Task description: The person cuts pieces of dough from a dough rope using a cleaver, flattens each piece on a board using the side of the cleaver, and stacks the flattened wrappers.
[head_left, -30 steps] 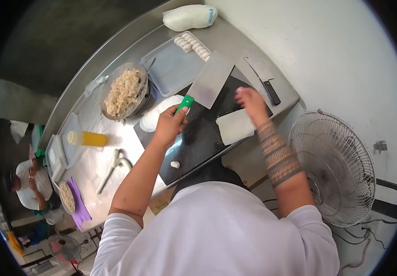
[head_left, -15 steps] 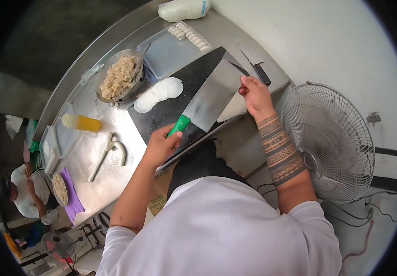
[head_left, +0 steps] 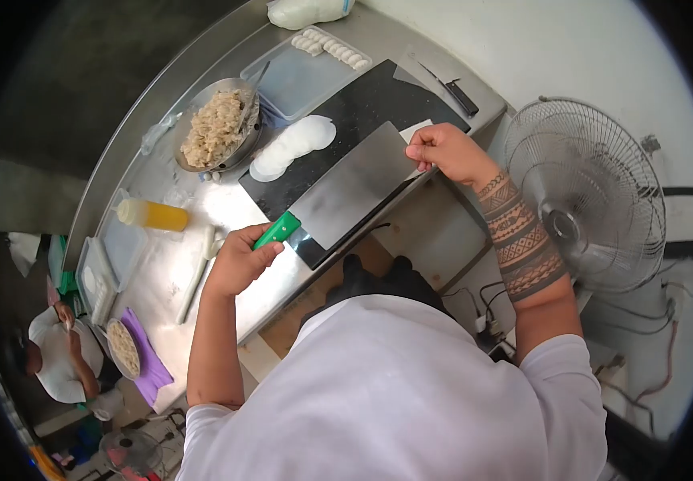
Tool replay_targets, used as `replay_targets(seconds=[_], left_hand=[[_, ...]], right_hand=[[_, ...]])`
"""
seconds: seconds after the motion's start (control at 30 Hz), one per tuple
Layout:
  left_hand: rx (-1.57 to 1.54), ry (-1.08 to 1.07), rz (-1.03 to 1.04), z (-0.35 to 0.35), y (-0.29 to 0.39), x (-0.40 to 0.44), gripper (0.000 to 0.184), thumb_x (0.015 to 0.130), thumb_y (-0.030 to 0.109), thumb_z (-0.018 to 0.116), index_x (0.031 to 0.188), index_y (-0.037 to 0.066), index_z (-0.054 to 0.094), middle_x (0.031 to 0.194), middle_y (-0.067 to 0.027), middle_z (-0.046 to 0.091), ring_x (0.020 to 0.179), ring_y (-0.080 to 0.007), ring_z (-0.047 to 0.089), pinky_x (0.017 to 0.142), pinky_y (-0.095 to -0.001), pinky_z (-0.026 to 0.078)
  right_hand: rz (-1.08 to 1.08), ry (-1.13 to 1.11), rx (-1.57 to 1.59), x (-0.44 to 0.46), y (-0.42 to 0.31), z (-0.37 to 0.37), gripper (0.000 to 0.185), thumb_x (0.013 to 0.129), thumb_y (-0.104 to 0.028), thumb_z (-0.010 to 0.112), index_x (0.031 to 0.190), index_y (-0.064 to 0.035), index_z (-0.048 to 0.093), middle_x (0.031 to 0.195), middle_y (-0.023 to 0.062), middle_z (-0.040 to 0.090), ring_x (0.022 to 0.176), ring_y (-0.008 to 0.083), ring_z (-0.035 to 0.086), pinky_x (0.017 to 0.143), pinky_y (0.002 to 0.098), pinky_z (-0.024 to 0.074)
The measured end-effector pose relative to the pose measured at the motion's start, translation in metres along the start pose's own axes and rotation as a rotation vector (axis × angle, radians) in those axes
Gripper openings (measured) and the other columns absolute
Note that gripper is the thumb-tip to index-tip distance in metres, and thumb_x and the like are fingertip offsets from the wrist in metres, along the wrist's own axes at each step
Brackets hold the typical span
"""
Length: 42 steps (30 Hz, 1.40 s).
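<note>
My left hand (head_left: 238, 260) is closed round the green handle of a wide-bladed cleaver (head_left: 354, 184). The blade spans the front edge of a black board (head_left: 387, 92), its flat face towards me. At the blade's far end, my right hand (head_left: 455, 152) has thumb and fingers pinched together on its edge. Behind the blade, thin round white wrappers (head_left: 294, 148) lie overlapped in a row on the board. A small knife (head_left: 460, 98) with a black handle rests beyond the board's far right corner.
A metal bowl (head_left: 176, 148) of minced filling and a clear tray (head_left: 278, 88) with several white dumplings (head_left: 338, 50) stand behind the board. Left are a yellow oil bottle (head_left: 154, 215) and a dough strip (head_left: 196, 276). A fan (head_left: 587, 192) stands right; another person (head_left: 62, 353) is far left.
Both hands have brought the cleaver down towards me, to the board's front edge, with its blade tilted flatter across the view. The camera view has shifted a little.
</note>
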<state>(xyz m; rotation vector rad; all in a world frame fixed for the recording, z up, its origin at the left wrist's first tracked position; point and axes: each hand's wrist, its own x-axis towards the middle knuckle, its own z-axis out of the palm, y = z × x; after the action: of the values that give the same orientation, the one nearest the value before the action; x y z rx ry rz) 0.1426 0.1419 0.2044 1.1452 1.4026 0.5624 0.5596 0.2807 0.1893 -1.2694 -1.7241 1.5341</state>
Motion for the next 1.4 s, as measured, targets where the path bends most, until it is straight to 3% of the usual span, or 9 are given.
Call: replay_targets(seconds=[0.3, 0.43, 0.57, 0.63, 0.73, 0.83, 0.9, 1.0, 1.4], left_hand=[[0.151, -0.200, 0.123, -0.035, -0.068, -0.037, 0.040, 0.097, 0.012, 0.080, 0.133, -0.003, 0.072, 0.109, -0.0036, 0.076, 0.099, -0.0088, 0.063, 0.092, -0.0273, 0.053], [0.101, -0.098, 0.280, 0.005, -0.119, -0.037, 0.044, 0.100, 0.015, 0.077, 0.139, -0.001, 0.067, 0.117, -0.0142, 0.078, 0.104, -0.0180, 0.072, 0.096, -0.0324, 0.055], [0.486, 0.108, 0.792, 0.053, -0.114, -0.039, 0.056, 0.094, 0.011, 0.079, 0.147, 0.010, 0.061, 0.104, -0.0175, 0.072, 0.094, -0.0392, 0.072, 0.078, -0.0463, 0.060], [0.663, 0.048, 0.889, 0.079, -0.116, -0.034, 0.061, 0.097, 0.017, 0.074, 0.154, 0.013, 0.053, 0.105, -0.0141, 0.065, 0.082, -0.0365, 0.070, 0.067, -0.0469, 0.058], [0.551, -0.126, 1.141, 0.117, -0.120, -0.028, 0.055, 0.096, 0.022, 0.074, 0.147, 0.011, 0.059, 0.108, -0.0142, 0.064, 0.098, -0.0366, 0.066, 0.082, -0.0471, 0.056], [0.466, -0.481, 1.105, 0.111, -0.107, -0.010, 0.047, 0.092, 0.018, 0.078, 0.137, 0.010, 0.066, 0.112, -0.0141, 0.065, 0.106, -0.0369, 0.063, 0.092, -0.0482, 0.052], [0.477, -0.175, 1.170, 0.100, -0.114, 0.032, 0.036, 0.089, 0.018, 0.081, 0.123, 0.008, 0.073, 0.114, -0.0138, 0.066, 0.105, -0.0382, 0.063, 0.095, -0.0491, 0.050], [0.638, 0.280, 0.831, 0.076, -0.109, 0.088, 0.040, 0.083, 0.012, 0.085, 0.122, 0.010, 0.073, 0.118, -0.0142, 0.068, 0.115, -0.0390, 0.062, 0.099, -0.0491, 0.050], [0.783, -0.024, 0.610, 0.053, -0.124, 0.117, 0.027, 0.089, 0.013, 0.079, 0.114, 0.006, 0.075, 0.118, -0.0155, 0.068, 0.116, -0.0416, 0.063, 0.101, -0.0495, 0.051]], right_hand=[[-0.204, 0.763, 0.629, -0.058, 0.099, 0.081, 0.021, 0.101, -0.016, 0.063, 0.083, -0.0050, 0.066, 0.072, 0.0056, 0.064, 0.066, 0.0128, 0.058, 0.069, 0.0287, 0.0491], [0.401, 1.037, 0.511, -0.141, 0.207, 0.133, 0.028, 0.106, -0.028, 0.067, 0.113, -0.0012, 0.068, 0.094, 0.0059, 0.070, 0.077, 0.0127, 0.058, 0.071, 0.0298, 0.0504], [0.300, 0.806, 0.812, -0.184, 0.137, 0.270, 0.065, 0.109, -0.035, 0.065, 0.157, -0.0003, 0.040, 0.119, 0.0161, 0.070, 0.096, 0.0223, 0.068, 0.087, 0.0333, 0.0561], [0.082, 0.788, 0.998, -0.166, 0.079, 0.313, 0.055, 0.110, -0.033, 0.064, 0.152, -0.0031, 0.045, 0.118, 0.0187, 0.070, 0.100, 0.0258, 0.069, 0.090, 0.0350, 0.0567], [0.060, 0.907, 1.034, -0.154, 0.056, 0.319, 0.038, 0.110, -0.029, 0.063, 0.139, -0.0060, 0.053, 0.116, 0.0183, 0.070, 0.099, 0.0266, 0.071, 0.088, 0.0365, 0.0577], [0.184, 0.990, 0.938, -0.168, 0.071, 0.302, 0.024, 0.110, -0.026, 0.062, 0.124, -0.0065, 0.057, 0.109, 0.0135, 0.070, 0.090, 0.0230, 0.069, 0.078, 0.0358, 0.0581], [0.279, 0.981, 0.788, -0.189, 0.092, 0.278, 0.019, 0.109, -0.024, 0.062, 0.115, -0.0059, 0.059, 0.096, 0.0058, 0.066, 0.073, 0.0154, 0.063, 0.062, 0.0326, 0.0547], [0.473, 0.916, 0.543, -0.217, 0.108, 0.270, 0.026, 0.106, -0.030, 0.068, 0.110, -0.0056, 0.060, 0.078, 0.0017, 0.059, 0.056, 0.0107, 0.054, 0.049, 0.0295, 0.0476], [0.579, 0.454, 0.340, -0.183, 0.163, 0.230, 0.029, 0.103, -0.029, 0.073, 0.113, -0.0031, 0.064, 0.068, -0.0020, 0.053, 0.051, 0.0087, 0.050, 0.045, 0.0289, 0.0441]])
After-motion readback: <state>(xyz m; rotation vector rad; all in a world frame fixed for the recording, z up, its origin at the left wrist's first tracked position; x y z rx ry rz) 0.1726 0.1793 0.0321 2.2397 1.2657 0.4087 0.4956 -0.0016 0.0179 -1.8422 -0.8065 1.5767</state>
